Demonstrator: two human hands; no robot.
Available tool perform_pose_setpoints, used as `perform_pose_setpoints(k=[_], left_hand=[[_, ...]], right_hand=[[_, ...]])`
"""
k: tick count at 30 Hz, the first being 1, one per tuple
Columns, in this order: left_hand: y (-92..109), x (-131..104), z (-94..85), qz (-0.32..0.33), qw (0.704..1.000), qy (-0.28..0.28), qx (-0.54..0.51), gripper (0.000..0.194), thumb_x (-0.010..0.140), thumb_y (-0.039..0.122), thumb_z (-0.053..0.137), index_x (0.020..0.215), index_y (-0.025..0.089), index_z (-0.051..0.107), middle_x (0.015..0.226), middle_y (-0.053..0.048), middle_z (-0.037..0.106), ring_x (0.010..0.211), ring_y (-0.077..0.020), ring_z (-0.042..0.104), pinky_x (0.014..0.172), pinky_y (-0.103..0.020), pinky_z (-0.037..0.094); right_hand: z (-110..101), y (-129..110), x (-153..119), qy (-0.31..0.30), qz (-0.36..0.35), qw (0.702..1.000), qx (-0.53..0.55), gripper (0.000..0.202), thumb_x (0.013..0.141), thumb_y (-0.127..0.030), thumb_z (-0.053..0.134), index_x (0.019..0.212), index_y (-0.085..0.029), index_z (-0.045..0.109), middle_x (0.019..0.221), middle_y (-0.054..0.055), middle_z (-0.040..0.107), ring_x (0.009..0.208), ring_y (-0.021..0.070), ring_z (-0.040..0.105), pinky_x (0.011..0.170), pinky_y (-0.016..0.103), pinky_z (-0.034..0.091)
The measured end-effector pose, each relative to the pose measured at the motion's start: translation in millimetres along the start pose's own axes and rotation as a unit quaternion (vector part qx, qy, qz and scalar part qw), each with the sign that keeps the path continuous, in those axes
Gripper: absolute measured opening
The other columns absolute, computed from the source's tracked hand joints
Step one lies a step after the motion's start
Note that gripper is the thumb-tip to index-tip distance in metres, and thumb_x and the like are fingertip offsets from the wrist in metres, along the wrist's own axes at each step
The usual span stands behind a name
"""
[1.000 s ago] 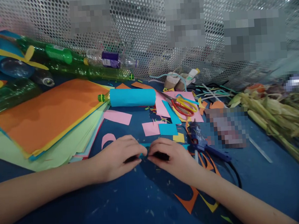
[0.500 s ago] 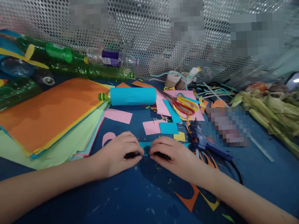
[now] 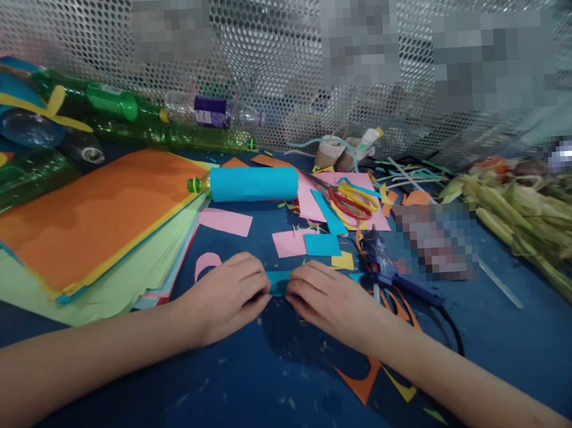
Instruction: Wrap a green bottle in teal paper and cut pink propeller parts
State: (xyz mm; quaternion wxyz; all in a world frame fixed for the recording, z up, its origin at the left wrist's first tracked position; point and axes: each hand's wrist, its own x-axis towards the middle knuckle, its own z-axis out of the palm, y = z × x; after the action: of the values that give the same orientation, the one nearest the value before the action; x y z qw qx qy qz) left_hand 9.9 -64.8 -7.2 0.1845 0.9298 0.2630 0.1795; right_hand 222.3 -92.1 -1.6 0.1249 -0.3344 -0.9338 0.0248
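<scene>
Between my two hands shows a small piece of blue paper [image 3: 278, 283]. My left hand [image 3: 233, 295] pinches its left end, and my right hand [image 3: 327, 298] pinches its right end, both just above the blue table. Most of the paper is hidden behind my fingers. Beyond them lies a bottle wrapped in blue paper [image 3: 254, 183], on its side with its green cap to the left. Pink paper pieces [image 3: 289, 244] and a blue paper rectangle [image 3: 322, 245] lie just past my right hand. A glue gun [image 3: 401, 284] rests by my right wrist.
Scissors [image 3: 350, 200] with red and yellow handles lie on pink paper. A stack of coloured sheets [image 3: 97, 219] spreads at left. Plastic bottles [image 3: 175, 138] line the perforated metal wall [image 3: 266, 41]. Corn husks [image 3: 523, 212] lie at right; orange paper scraps [image 3: 361, 380] lie near my right forearm.
My fingers have shifted slightly on the blue paper, and a little more of it shows between them. Everything else on the table stays in place.
</scene>
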Motion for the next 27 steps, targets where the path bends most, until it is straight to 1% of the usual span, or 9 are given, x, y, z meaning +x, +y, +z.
perform_pose_setpoints(k=[2, 6, 10, 13, 15, 18, 20, 24, 27], left_hand=[[0.4, 1.1, -0.7, -0.015, 1.0, 0.004, -0.009, 0.014, 0.087, 0.018, 0.043, 0.076, 0.016, 0.052, 0.077, -0.003, 0.05, 0.079, -0.0171, 0.045, 0.074, -0.031, 0.038], [1.9, 3.1, -2.2, -0.067, 0.997, 0.025, -0.02, 0.012, 0.083, 0.019, 0.048, 0.072, 0.017, 0.052, 0.081, -0.002, 0.046, 0.083, -0.0179, 0.044, 0.073, -0.031, 0.038], [5.2, 4.9, -5.3, -0.113, 0.993, 0.017, -0.034, 0.01, 0.081, 0.019, 0.05, 0.071, 0.017, 0.051, 0.084, -0.002, 0.044, 0.088, -0.0188, 0.043, 0.073, -0.03, 0.04], [6.3, 5.7, -7.8, -0.126, 0.991, 0.009, -0.038, 0.008, 0.081, 0.019, 0.051, 0.072, 0.017, 0.051, 0.086, -0.003, 0.044, 0.089, -0.0191, 0.043, 0.075, -0.031, 0.04], [5.2, 5.3, -8.3, -0.11, 0.993, 0.006, -0.039, 0.003, 0.081, 0.018, 0.051, 0.08, 0.018, 0.054, 0.09, -0.003, 0.045, 0.092, -0.0193, 0.043, 0.079, -0.033, 0.04], [2.0, 2.9, -6.9, -0.063, 0.997, 0.005, -0.039, 0.014, 0.084, 0.015, 0.049, 0.092, 0.021, 0.059, 0.095, -0.004, 0.044, 0.095, -0.0193, 0.042, 0.084, -0.034, 0.038], [-0.2, 1.0, -5.1, -0.04, 0.998, 0.007, -0.04, 0.017, 0.085, 0.015, 0.048, 0.093, 0.022, 0.061, 0.096, -0.004, 0.044, 0.096, -0.0189, 0.042, 0.084, -0.034, 0.038], [-3.8, -0.8, -2.4, -0.019, 0.999, 0.019, -0.042, 0.014, 0.085, 0.02, 0.052, 0.094, 0.021, 0.063, 0.095, -0.005, 0.047, 0.093, -0.0187, 0.044, 0.083, -0.034, 0.038], [-6.3, 0.2, -1.8, 0.0, 0.998, 0.02, -0.055, 0.014, 0.086, 0.023, 0.052, 0.093, 0.02, 0.063, 0.091, -0.004, 0.053, 0.092, -0.0184, 0.046, 0.083, -0.034, 0.039]], right_hand=[[0.6, -0.4, 1.2, 0.006, 0.014, 1.0, 0.013, 0.019, 0.09, -0.018, 0.04, 0.087, -0.015, 0.059, 0.088, 0.008, 0.059, 0.088, 0.0195, 0.053, 0.081, 0.036, 0.045], [1.0, -2.3, 4.3, 0.031, 0.076, 0.993, 0.085, 0.015, 0.088, -0.018, 0.043, 0.082, -0.017, 0.057, 0.086, 0.006, 0.056, 0.083, 0.0169, 0.051, 0.076, 0.032, 0.045], [1.4, -5.2, 5.3, 0.036, 0.136, 0.98, 0.142, 0.008, 0.084, -0.014, 0.047, 0.08, -0.018, 0.053, 0.087, 0.005, 0.052, 0.086, 0.0164, 0.05, 0.077, 0.031, 0.044], [1.6, -7.1, 4.6, 0.036, 0.168, 0.972, 0.16, 0.007, 0.082, -0.012, 0.048, 0.08, -0.018, 0.051, 0.089, 0.005, 0.049, 0.087, 0.0169, 0.05, 0.078, 0.031, 0.044], [1.5, -7.9, 4.3, 0.034, 0.176, 0.97, 0.165, 0.006, 0.082, -0.012, 0.048, 0.081, -0.018, 0.051, 0.091, 0.006, 0.048, 0.087, 0.0173, 0.05, 0.078, 0.032, 0.044], [1.6, -8.7, 5.1, 0.034, 0.185, 0.968, 0.167, 0.006, 0.082, -0.013, 0.049, 0.082, -0.018, 0.051, 0.092, 0.006, 0.048, 0.087, 0.018, 0.05, 0.078, 0.033, 0.045], [2.0, -8.6, 5.9, 0.038, 0.193, 0.966, 0.168, 0.006, 0.082, -0.013, 0.049, 0.081, -0.018, 0.051, 0.092, 0.006, 0.048, 0.087, 0.0182, 0.05, 0.078, 0.033, 0.045], [2.4, -4.7, 5.7, 0.046, 0.206, 0.958, 0.193, 0.006, 0.08, -0.014, 0.054, 0.078, -0.018, 0.049, 0.09, 0.005, 0.048, 0.083, 0.0161, 0.051, 0.074, 0.03, 0.046], [-1.0, 1.5, 4.6, 0.027, 0.203, 0.951, 0.232, 0.006, 0.079, -0.014, 0.056, 0.08, -0.019, 0.052, 0.091, 0.004, 0.05, 0.081, 0.0139, 0.053, 0.071, 0.028, 0.047]])
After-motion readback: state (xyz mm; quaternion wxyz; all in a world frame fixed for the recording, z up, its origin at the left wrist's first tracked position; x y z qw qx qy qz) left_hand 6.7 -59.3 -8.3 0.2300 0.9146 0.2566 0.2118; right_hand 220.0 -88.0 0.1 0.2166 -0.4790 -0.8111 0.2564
